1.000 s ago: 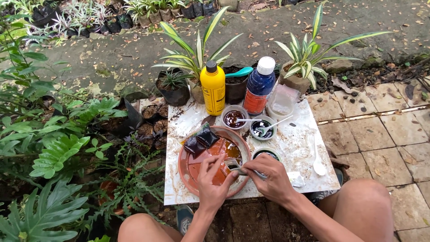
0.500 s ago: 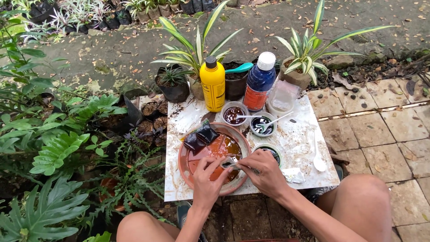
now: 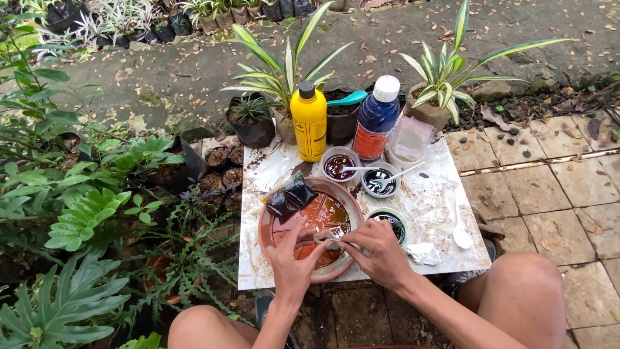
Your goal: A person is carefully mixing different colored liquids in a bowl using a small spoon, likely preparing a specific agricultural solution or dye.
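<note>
Pinching a small pale packet between both hands, I hold it low over the terracotta dish at the surface's near-left corner, avoiding spills.

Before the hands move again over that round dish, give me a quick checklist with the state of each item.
1. Both hands over the dish: ok. Left hand and right hand meet above the terracotta dish.
2. Grip on the small pale piece between the fingertips: cannot tell how firm.
3. Dish flat on the white tile: ok; its near rim sits close to the tile's edge.
4. Brown liquid inside the dish: ok, no spill seen.
5. Yellow bottle and blue bottle upright, capped: ok.
6. Dark packets resting on the dish rim: ok.
</note>
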